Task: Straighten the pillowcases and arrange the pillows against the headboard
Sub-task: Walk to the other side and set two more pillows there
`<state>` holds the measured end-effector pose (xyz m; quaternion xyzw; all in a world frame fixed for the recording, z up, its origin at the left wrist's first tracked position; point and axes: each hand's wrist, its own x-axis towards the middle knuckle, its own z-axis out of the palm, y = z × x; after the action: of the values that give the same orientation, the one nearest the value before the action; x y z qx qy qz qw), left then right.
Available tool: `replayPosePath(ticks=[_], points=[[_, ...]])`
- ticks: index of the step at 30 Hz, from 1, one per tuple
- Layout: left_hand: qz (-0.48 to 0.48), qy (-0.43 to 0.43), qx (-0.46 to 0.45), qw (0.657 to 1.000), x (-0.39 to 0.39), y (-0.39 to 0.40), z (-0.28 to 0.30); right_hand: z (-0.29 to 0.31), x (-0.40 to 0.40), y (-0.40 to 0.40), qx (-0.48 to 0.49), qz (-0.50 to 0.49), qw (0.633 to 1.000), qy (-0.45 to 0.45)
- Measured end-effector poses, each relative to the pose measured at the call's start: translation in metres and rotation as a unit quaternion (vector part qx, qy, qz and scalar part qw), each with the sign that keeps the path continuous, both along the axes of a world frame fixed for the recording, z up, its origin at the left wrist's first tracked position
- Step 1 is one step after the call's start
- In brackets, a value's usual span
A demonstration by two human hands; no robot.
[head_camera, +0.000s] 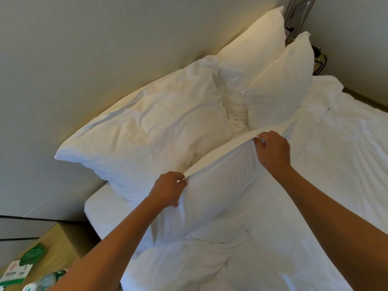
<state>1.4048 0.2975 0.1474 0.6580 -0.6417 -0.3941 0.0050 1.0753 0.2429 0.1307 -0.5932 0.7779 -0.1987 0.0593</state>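
Three plump white pillows already stand at the pale padded headboard (73, 70): a large creased one (151, 131) nearest, and two smoother ones (252, 59) (281, 85) leaning together at the far end. The fourth white pillow (216, 185) is in hand, resting on the rumpled white duvet (336, 164) just in front of the creased one. Left hand (168, 190) and right hand (273, 152) each pinch a top corner of its case, grip closed on fabric, edge pulled taut. Its long axis runs near-left to far-right, roughly parallel to the headboard. Judged: three placed, this one left to straighten and set; the creased one may need smoothing.
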Motion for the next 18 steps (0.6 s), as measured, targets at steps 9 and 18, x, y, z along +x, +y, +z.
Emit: replayPosePath(ticks=[9,18], points=[[0.079,-0.045,-0.091,0.992,0.04,-0.049,-0.002,-0.012,0.047,-0.052,0.021,0.072,0.99,-0.123],[-0.06,-0.076,-0.3,0.949,0.02,-0.032,-0.056,-0.134,0.086,0.052,0.221,-0.055,0.93,-0.288]])
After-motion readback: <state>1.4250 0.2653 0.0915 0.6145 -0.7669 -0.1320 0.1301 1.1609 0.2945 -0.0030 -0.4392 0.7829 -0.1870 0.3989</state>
